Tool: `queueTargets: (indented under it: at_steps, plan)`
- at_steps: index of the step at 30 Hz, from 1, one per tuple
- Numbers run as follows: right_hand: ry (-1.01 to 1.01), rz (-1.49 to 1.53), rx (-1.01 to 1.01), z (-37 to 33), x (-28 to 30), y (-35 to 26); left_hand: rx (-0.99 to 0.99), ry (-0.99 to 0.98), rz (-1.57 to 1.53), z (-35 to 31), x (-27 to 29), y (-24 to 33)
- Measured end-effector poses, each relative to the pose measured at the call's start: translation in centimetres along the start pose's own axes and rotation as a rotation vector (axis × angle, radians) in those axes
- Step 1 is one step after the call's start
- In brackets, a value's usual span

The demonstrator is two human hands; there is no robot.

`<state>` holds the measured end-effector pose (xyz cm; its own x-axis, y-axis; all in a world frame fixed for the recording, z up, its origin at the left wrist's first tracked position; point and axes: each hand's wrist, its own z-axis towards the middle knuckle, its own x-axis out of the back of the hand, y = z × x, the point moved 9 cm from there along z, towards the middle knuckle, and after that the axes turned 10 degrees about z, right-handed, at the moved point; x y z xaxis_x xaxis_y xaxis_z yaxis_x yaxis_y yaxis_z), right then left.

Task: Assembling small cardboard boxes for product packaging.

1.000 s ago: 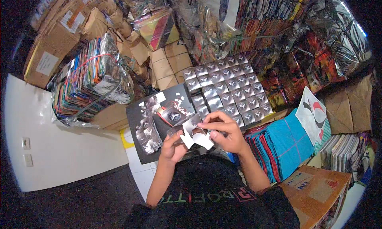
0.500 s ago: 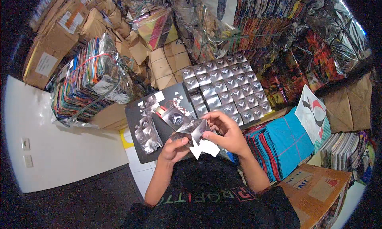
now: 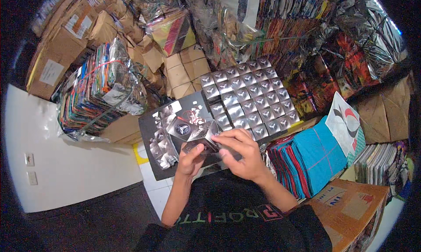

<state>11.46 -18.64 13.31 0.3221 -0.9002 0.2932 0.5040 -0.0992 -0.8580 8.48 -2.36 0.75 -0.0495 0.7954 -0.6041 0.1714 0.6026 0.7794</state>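
A partly folded dark grey-silver carton (image 3: 183,129) with a round emblem is held up over a black board (image 3: 153,175). My left hand (image 3: 189,161) grips its lower left side, with the thumb on top and the other fingers mostly hidden. At the carton's right edge, my right hand (image 3: 241,152) has its fingertips closed on a panel; the thumb is bent below them. Left of the carton, more dark printed card pieces (image 3: 163,149) lie on the board. White paper scraps (image 3: 198,115) and a thin red item are scattered just beyond it.
Rows of small finished-looking boxes (image 3: 250,105) with matching emblems stand at the right of the board. A turquoise fabric stack (image 3: 322,153) and a brown carton (image 3: 351,208) sit to the right. Wrapped bundles (image 3: 98,87) and brown paper packages (image 3: 186,72) line the far side.
The white flaps that stuck out near my right hand no longer show. The carton's right side has folded upward, and my right hand has shifted slightly left and down along its edge.
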Motion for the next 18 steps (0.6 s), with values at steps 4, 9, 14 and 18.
queueTargets:
  at_steps: [4, 9, 14, 18]
  plan:
    - [0.215, 0.202, -0.151, -0.2, 0.8, 1.1, -0.01, -0.071, 0.023, -0.3, -0.9, 0.5]
    - [0.227, 0.052, -0.044, 0.0, 0.8, 0.1, -0.068, 0.052, 0.053, -0.5, -0.3, 1.2]
    - [0.182, -0.092, 0.048, 0.3, 0.8, -0.7, -0.132, 0.024, 0.152, 0.0, 0.0, 1.9]
    - [0.089, 0.011, -0.139, 0.3, 0.5, 0.8, -0.123, -0.004, 0.254, -0.3, 0.2, 2.1]
